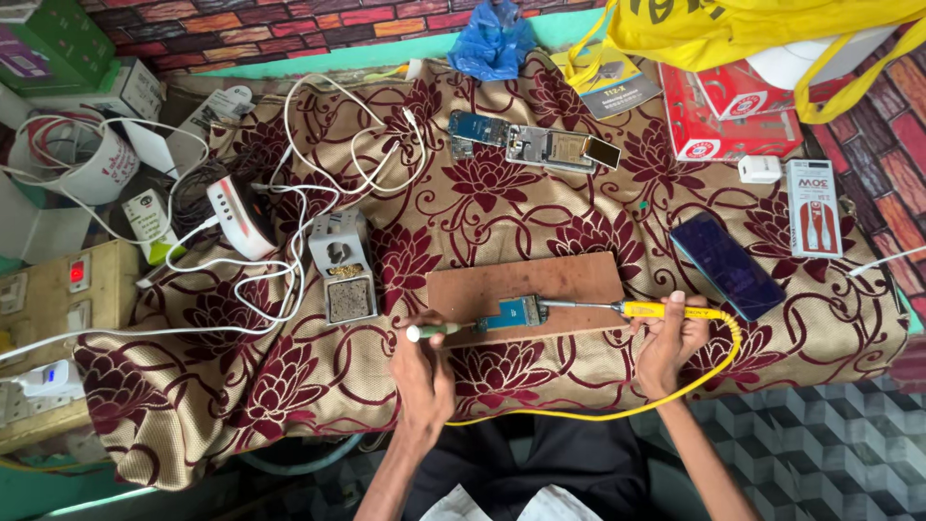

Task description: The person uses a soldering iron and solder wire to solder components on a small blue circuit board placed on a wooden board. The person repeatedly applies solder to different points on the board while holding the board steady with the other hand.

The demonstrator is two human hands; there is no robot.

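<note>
1. A small blue circuit board (509, 315) lies on a brown wooden board (540, 282) at the front edge of the tabletop (289, 386).
2. The right hand (668, 347) grips a yellow-handled soldering iron (617, 309), its tip touching the circuit board.
3. The left hand (422, 371) is closed around a green-handled tool (436, 330) at the circuit board's left.
4. A dark phone (725, 263) lies just beyond the right hand.
</note>
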